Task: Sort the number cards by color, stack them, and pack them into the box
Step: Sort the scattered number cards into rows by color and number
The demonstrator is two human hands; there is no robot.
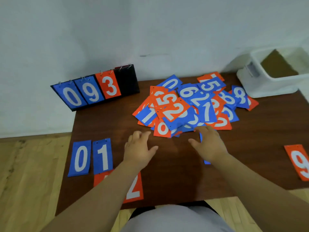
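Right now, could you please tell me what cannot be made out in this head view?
- Blue card: number covered by the right hand resting over it.
- Orange 2 card: the left forearm crosses it; the orange corner beside it may be another card.
- Orange 9 card: cut off by the right frame edge.
- Card pile: lower cards buried under upper ones.
- White box: right side runs out of frame.

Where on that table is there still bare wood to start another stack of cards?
Two bare patches: one between the scoreboard, the blue 0 card, the blue 1 card and the pile; another on the right, between the pile, the orange 9 card and the box. The middle back is crowded with the jumbled pile.
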